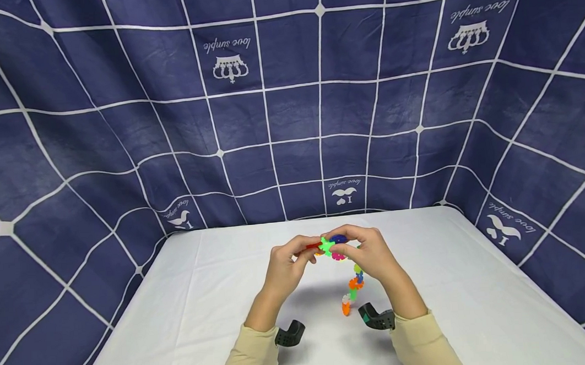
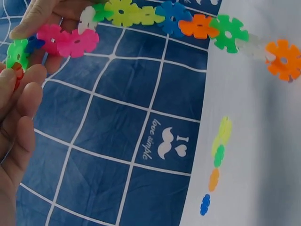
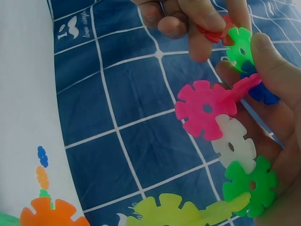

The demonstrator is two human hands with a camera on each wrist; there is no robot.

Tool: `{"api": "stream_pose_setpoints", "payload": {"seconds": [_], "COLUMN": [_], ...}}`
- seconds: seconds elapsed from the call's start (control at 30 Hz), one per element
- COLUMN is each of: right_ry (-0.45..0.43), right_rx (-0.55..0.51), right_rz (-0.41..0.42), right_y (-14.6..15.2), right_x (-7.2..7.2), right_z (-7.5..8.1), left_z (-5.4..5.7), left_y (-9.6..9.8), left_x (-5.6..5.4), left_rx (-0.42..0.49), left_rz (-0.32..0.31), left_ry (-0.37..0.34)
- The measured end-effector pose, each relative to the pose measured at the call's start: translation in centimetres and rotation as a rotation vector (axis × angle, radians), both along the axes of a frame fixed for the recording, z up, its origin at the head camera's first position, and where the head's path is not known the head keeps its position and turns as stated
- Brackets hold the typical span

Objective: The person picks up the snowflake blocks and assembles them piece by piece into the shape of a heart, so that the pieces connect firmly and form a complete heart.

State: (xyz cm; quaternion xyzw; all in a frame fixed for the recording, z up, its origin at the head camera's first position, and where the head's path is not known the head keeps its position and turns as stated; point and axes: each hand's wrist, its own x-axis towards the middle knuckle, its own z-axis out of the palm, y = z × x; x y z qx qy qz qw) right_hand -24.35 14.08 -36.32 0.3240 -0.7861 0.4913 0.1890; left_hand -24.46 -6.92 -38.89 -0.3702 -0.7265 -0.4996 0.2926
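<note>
My left hand (image 1: 284, 268) pinches a red notched plastic disc (image 3: 217, 32) between thumb and fingers. Facing it, my right hand (image 1: 376, 255) pinches a bright green disc (image 3: 241, 51), whose edge meets the red one. A blue disc (image 3: 267, 92) joins the green one beneath the right fingers. From there a chain of linked discs hangs in a curve: pink (image 3: 200, 110), white (image 3: 236, 143), green (image 3: 251, 188), yellow (image 2: 121, 12), and others. An orange disc (image 2: 283, 59) ends the chain, low in front of the right wrist in the head view.
A short row of yellow (image 2: 225, 131), green (image 2: 219, 156), orange (image 2: 214, 180) and blue discs (image 2: 205, 205) shows over the white tabletop (image 1: 219, 296). Blue checked cloth (image 1: 289, 116) hangs behind and at both sides. Black wrist mounts (image 1: 290, 333) sit below both hands.
</note>
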Motion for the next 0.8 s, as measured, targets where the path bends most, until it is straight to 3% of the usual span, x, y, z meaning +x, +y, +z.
{"api": "stream_pose_setpoints", "payload": {"seconds": [0.5, 0.8], "right_ry": [0.009, 0.029], "right_rx": [0.049, 0.048], "right_rz": [-0.021, -0.088], "right_y": [0.5, 1.4], "right_x": [-0.3, -0.8], "right_z": [-0.3, -0.6], "left_z": [-0.3, -1.0], "left_y": [-0.2, -0.7], "left_x": [-0.4, -1.0], "left_rx": [-0.039, -0.058], "left_rz": [0.058, 0.123], "left_ry": [-0.037, -0.084]}}
